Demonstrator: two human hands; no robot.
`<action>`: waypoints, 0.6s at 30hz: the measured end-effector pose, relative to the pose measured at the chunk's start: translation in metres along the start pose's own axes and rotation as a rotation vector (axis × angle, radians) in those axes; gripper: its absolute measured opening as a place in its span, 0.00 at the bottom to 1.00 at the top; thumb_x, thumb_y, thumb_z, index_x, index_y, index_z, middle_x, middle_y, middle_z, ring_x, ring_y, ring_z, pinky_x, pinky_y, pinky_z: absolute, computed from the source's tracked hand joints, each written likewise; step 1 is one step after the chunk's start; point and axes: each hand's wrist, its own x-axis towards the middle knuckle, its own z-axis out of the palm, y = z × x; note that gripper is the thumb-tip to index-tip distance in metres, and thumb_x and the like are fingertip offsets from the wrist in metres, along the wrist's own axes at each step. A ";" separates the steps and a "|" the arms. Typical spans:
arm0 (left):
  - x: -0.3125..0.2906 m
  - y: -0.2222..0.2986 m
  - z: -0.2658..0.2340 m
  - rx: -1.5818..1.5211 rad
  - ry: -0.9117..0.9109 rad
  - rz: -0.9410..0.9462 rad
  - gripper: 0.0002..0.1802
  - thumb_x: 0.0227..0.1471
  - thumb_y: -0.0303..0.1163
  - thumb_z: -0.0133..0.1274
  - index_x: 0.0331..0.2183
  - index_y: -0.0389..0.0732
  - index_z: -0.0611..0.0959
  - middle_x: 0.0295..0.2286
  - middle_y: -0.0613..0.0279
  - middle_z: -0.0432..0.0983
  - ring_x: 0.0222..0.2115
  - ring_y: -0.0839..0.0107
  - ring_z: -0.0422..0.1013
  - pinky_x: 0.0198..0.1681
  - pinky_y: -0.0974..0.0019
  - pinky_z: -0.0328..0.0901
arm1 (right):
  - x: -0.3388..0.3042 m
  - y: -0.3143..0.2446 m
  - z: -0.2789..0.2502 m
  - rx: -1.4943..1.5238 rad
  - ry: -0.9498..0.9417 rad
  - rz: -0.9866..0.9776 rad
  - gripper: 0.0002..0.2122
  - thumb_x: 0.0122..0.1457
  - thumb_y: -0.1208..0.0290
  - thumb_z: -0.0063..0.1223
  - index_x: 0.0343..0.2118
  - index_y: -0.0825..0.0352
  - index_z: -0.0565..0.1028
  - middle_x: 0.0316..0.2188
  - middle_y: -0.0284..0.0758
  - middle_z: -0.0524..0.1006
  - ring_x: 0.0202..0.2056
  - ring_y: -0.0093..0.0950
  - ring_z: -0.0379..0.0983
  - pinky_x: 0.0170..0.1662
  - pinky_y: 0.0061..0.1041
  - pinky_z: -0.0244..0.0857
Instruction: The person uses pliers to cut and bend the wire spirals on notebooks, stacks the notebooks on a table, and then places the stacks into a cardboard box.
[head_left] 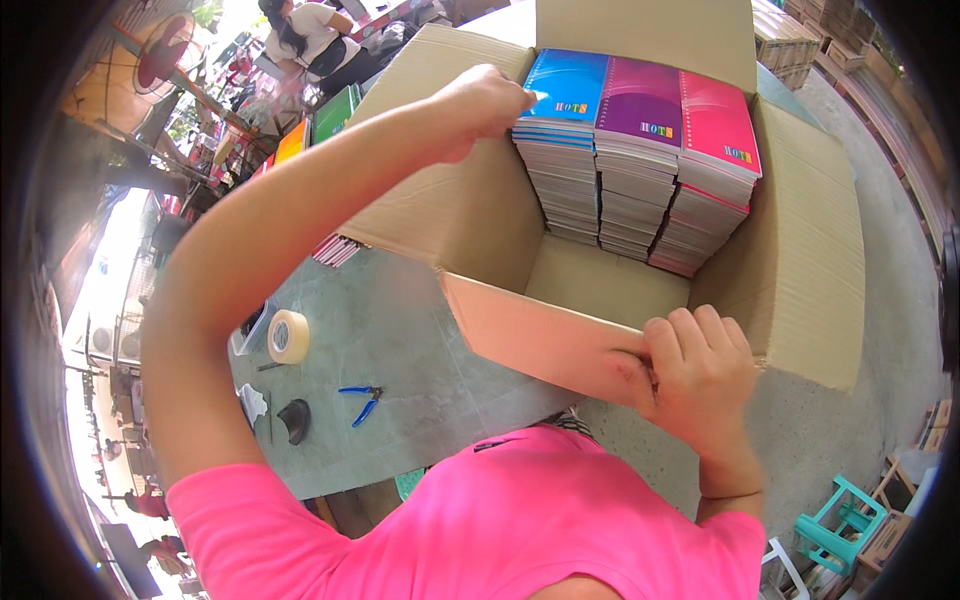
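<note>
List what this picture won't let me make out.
Head view:
Blue paper notebooks: lower covers hidden by the top one.
Brown cardboard box: near inner wall hidden by its front flap.
Orange rectangular stack: partly hidden by left forearm.
Green plastic piece: shape hidden by gray tabletop and pink cloth shirt.

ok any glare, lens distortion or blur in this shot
Head view: background at the left blown out white in patches; head view: fisheye curves straight edges toward a black rim; head view: cardboard box and blue pliers look reasonably sharp.
</note>
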 end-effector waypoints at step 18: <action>0.016 0.001 0.033 -0.441 -0.147 -0.130 0.31 0.58 0.54 0.38 0.52 0.38 0.65 0.51 0.58 0.64 0.50 0.66 0.62 0.56 0.57 0.55 | -0.005 0.007 0.006 0.066 0.031 -0.062 0.14 0.50 0.59 0.53 0.17 0.61 0.66 0.15 0.30 0.60 0.19 0.27 0.59 0.22 0.26 0.50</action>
